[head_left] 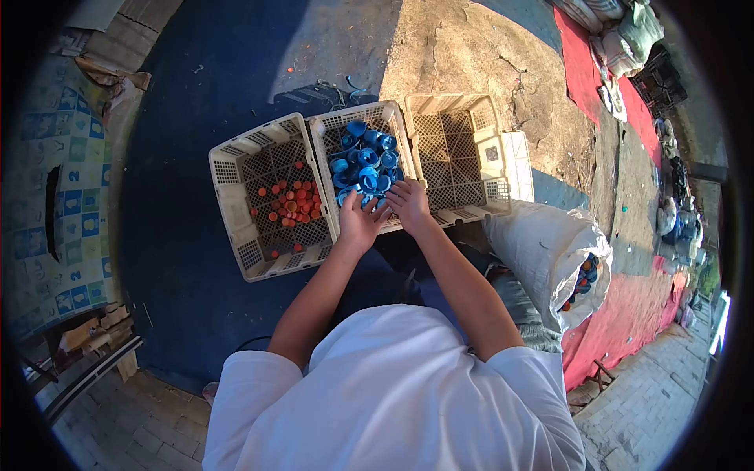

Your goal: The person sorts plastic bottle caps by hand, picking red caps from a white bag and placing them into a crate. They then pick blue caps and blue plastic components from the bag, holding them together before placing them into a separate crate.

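Blue plastic bottle caps (367, 157) are heaped in the middle crate (317, 141), a pale plastic basket with mesh walls. At the near end of this heap, my left hand (360, 222) is open, palm turned up and fingers apart. Beside it, my right hand (409, 206) is also open, its fingers stretched over the blue caps near the crate's right wall. Both hands reach over the near rim, close together. Whether the fingertips touch the caps is hard to make out. In the left crate (217, 169) lie several small red-orange caps (291, 206).
A third pale crate (452, 100) adjoins on the right, its mesh floor showing. Near it a white woven sack (542, 235) lies tipped, mixed coloured caps (582, 279) in its mouth. Blue sheeting (177, 204) covers the ground; a red mat (616, 330) and bags lie at right.
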Demonstrator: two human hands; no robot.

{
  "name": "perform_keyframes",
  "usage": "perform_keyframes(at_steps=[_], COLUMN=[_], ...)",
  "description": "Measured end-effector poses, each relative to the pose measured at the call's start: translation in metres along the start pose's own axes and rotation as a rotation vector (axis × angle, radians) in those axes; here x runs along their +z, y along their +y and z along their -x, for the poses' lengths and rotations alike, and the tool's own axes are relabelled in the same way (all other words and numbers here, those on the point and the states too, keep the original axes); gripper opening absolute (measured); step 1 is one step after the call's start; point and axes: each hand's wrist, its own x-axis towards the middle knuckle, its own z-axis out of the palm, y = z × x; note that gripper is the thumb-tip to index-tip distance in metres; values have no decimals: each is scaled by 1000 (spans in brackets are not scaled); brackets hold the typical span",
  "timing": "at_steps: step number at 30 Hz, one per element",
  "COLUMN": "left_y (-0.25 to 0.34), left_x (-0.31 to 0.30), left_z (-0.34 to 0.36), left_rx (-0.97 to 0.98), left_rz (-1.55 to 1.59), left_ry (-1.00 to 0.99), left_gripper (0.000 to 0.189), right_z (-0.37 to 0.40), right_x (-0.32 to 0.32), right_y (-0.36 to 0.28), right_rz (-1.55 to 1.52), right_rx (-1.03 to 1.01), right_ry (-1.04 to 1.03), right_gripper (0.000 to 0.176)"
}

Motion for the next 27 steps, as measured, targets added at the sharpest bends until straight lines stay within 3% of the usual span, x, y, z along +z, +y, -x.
perform_keyframes(at_steps=[3,4,11,14,21,23,26,27], left_y=[2,3,9,10,-10,-27,-51,-60], left_x=[-17,-22,-37,-30,5,33,50,56], left_z=[-10,-11,-28,-33,-65,-54,-53,-51], left_rx=[-35,-43,-31,-34,-117,-141,-208,-220], left_rz=[-98,-139,-77,-45,-141,-174,-380,-464], left_ry=[8,5,67,-53,-127,-128,-265,-250], left_gripper=[61,56,14,13,29,52,66,56], right_z=[19,23,64,89,153,168,186,189], right_x=[-22,-33,-159,-209,-273,-279,-292,-296], right_y=[-4,-2,0,0,42,53,72,75], right_rz=[192,174,-30,-184,-460,-447,-421,-412], right_rx=[0,2,-141,-278,-545,-584,-610,-616], right_ry=[-186,-186,107,267,510,528,587,609], right_gripper=[60,50,23,14,25,31,39,41])
